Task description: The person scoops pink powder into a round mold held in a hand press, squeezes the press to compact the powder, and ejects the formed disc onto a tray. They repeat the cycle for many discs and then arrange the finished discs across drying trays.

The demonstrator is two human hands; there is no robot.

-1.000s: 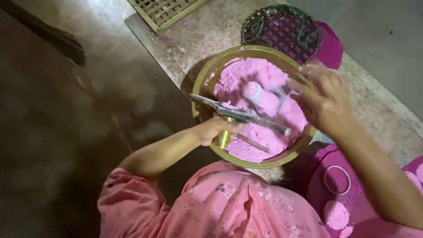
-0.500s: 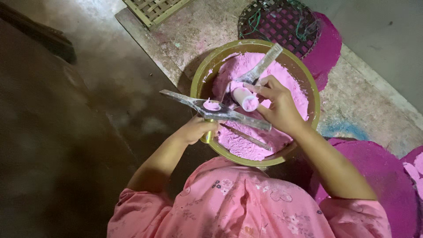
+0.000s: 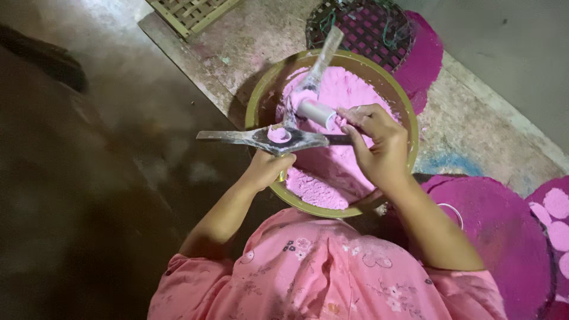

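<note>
Pink powder (image 3: 347, 172) fills a round, olive-rimmed bowl (image 3: 409, 127) at the middle of the scene, its surface soft, matte and crumbly, heaped higher toward the far side. Across the bowl's near-left rim lies a flat, dull-grey metal tool (image 3: 261, 137) with three narrow arms, one reaching left, one right, and one slanting up toward the far side; a small round cup at its centre holds a dab of the same powder. The left hand (image 3: 269, 169) is closed around a stem under this tool, just below the centre cup, at the bowl's near-left edge. The right hand (image 3: 379, 145) hovers over the powder, fingers curled and pinching one end of a short, smooth white cylinder (image 3: 315, 111), which points left toward the tool's centre. A dark woven basket (image 3: 361, 26) sits beyond the bowl, and magenta-dusted round mats (image 3: 492, 237) lie to the right.
</note>
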